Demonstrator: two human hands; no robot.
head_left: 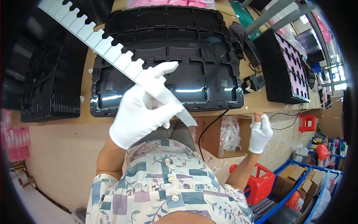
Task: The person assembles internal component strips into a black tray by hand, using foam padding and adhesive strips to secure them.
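Our left hand [132,117] is clamping a strip [97,42] over the tray [220,71]. Right of it, our closed right hand [260,133] is hovering.

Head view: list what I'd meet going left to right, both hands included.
Stack of black trays at the left → gloved left hand → crumpled clear plastic → gloved right hand → farther red stool → red plastic bag.
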